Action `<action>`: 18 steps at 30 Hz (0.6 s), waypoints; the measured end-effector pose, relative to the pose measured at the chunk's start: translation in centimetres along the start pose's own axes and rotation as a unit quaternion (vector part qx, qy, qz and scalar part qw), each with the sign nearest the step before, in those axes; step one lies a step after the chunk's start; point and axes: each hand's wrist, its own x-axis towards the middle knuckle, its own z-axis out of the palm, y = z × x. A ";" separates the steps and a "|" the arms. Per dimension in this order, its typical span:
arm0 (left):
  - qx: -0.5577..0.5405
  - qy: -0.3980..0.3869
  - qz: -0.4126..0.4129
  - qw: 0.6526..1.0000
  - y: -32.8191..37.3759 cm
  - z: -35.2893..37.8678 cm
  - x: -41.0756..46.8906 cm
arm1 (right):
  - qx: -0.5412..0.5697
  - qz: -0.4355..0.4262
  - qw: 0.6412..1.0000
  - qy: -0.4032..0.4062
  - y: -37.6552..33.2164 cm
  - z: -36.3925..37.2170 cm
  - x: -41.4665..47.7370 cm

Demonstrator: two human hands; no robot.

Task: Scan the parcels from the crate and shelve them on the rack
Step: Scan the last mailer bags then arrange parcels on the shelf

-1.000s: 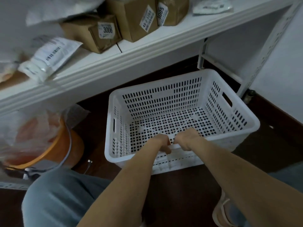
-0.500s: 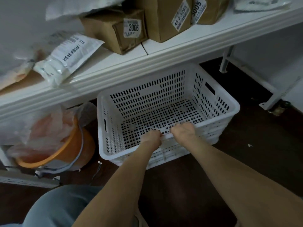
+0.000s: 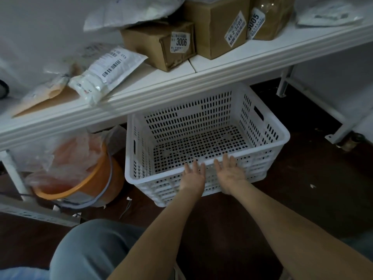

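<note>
A white perforated plastic crate [image 3: 268, 136] stands on the dark floor, its back half under the white rack shelf [image 3: 212, 77]. Nothing lies in the crate. My left hand [image 3: 192, 176] and my right hand [image 3: 230, 172] are flat against the crate's near wall, fingers straight and pointing up to its rim. On the shelf lie a white bagged parcel with a barcode label [image 3: 107, 73], a brown box marked 3006 [image 3: 159, 43], a taller brown box [image 3: 218, 25] and a brown parcel marked 3005 [image 3: 270, 17].
An orange bucket [image 3: 88, 182] lined with a clear plastic bag stands left of the crate under the shelf. White rack legs [image 3: 284, 81] stand at the right, with dark floor in front. My knee in grey trousers [image 3: 90, 249] is at the bottom left.
My hands gripped the crate's near rim before; both have let go and now lie flat against its near wall. The crate has slid further back under the shelf.
</note>
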 end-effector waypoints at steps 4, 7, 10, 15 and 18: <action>0.012 -0.026 -0.014 0.999 0.6 0.5 0.5 | -0.002 -0.008 1.000 -0.014 0.2 0.0 0.7; 0.007 -0.018 -0.019 1.000 0.5 0.7 1.6 | 0.006 -0.015 1.000 -0.015 0.6 -0.3 1.8; -0.011 -0.017 -0.020 1.000 0.1 0.2 3.1 | 0.015 -0.021 1.000 -0.009 1.0 -0.9 3.2; -0.013 -0.031 -0.015 0.999 -1.3 -1.1 6.2 | 0.023 -0.025 0.999 -0.008 1.4 -2.6 6.1; -0.024 -0.049 -0.016 0.998 -2.0 -2.1 7.5 | 0.030 -0.029 0.999 -0.012 1.5 -3.4 8.0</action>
